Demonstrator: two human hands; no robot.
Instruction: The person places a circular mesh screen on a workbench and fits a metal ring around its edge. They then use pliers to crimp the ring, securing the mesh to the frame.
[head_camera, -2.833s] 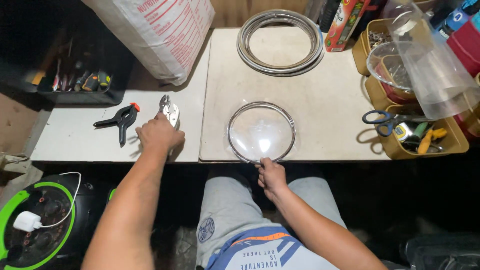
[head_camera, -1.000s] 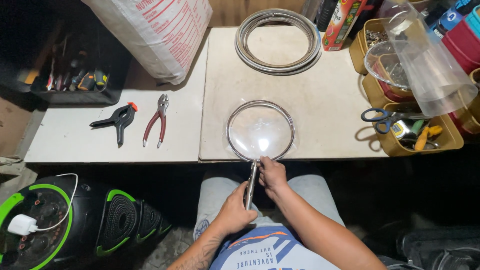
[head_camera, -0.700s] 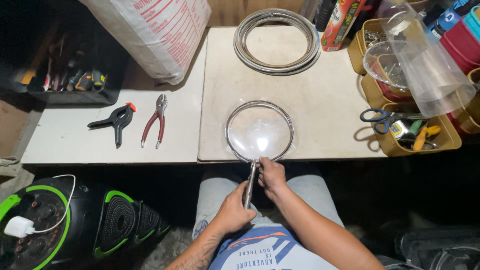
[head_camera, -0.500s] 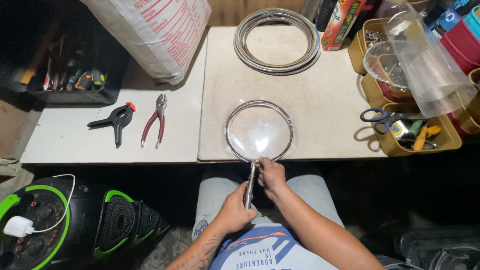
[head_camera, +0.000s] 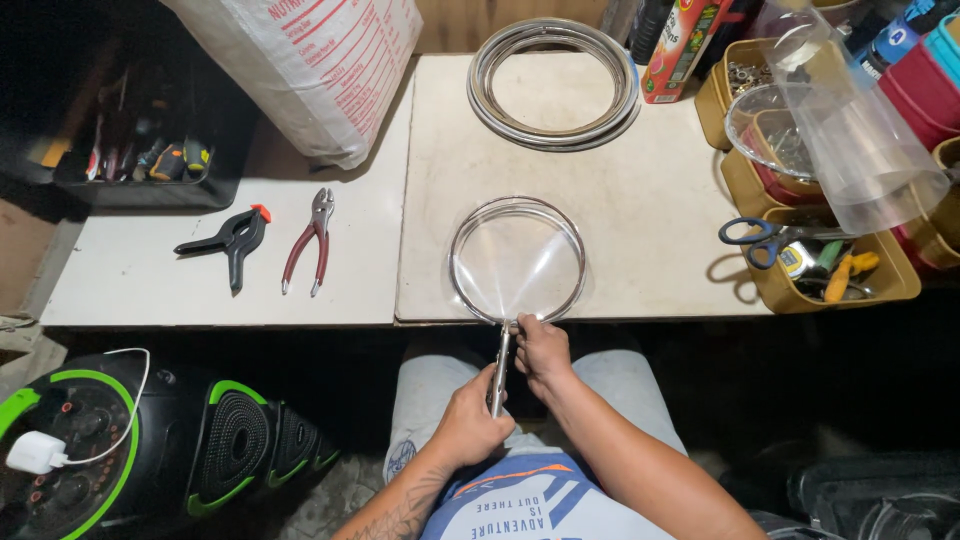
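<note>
Both of your hands meet at the lower centre of the frame, just below the near edge of the worktop (head_camera: 640, 250). Your left hand (head_camera: 472, 425) is closed around the handles of a slim metal tool (head_camera: 498, 372), whose tip reaches up to the wire ring (head_camera: 517, 259). Your right hand (head_camera: 541, 352) pinches the ring's near rim, right beside the tool's tip. That ring lies flat on the pale board, directly above your hands (a clear film seems stretched across it). Red-handled pliers (head_camera: 307, 243) and a black spring clamp (head_camera: 228, 240) rest well apart at middle left; stacked rings (head_camera: 553, 82) sit at upper centre.
</note>
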